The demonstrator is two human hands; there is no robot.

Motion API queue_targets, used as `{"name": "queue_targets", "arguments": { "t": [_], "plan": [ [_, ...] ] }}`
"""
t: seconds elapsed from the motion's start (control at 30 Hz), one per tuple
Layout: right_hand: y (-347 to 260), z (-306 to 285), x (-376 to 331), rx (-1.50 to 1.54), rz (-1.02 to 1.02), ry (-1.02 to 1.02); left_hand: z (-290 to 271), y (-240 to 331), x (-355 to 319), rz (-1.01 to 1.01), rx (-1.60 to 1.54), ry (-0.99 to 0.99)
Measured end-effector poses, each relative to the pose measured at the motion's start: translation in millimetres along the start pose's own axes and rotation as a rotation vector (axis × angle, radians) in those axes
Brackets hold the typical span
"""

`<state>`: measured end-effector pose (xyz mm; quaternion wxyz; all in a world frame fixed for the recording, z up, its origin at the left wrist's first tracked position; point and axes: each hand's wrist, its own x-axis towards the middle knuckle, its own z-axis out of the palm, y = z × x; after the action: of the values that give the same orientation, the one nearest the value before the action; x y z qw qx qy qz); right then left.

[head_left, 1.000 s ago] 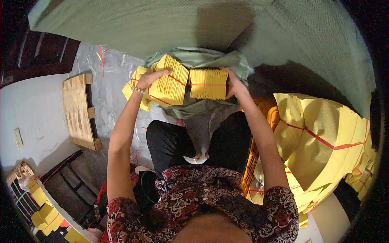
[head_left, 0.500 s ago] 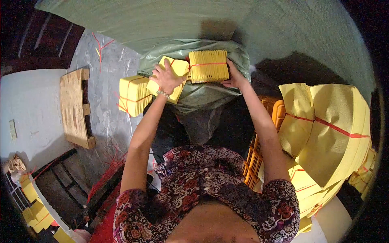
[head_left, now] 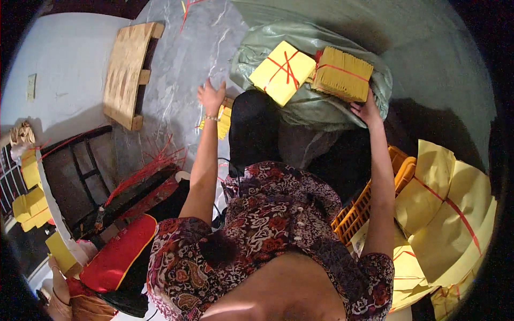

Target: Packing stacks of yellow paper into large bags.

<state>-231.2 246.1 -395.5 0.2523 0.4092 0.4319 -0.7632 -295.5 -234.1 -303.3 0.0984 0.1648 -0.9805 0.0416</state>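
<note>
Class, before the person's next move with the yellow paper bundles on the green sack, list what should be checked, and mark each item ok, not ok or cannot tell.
1. Right hand touches the tied bundle of yellow paper seen edge-on: ok.
2. Left hand is free, open over the grey floor: ok.
3. Flat yellow bundle with crossed red string rests on the green sack: ok.
4. Strings on both bundles are tight: cannot tell.
5. Another yellow bundle lies within reach of the left hand: ok.
6. The sack's opening is held wide: cannot tell.

A wooden pallet (head_left: 127,72) lies near loose red strings (head_left: 152,163).
</note>
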Motion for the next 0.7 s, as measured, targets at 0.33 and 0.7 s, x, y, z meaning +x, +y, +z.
{"name": "queue_targets", "arguments": {
  "t": [0.33,0.7],
  "plan": [
    [26.4,-22.5,27.0,-0.333,-0.389,0.182,-21.4,44.6,10.6,0.127,-0.791,-0.226],
    [2.1,9.1,-21.7,-2.062,-0.491,0.12,-89.5,303.2,-44.9,1.318,-0.477,-0.236]
  ]
}}
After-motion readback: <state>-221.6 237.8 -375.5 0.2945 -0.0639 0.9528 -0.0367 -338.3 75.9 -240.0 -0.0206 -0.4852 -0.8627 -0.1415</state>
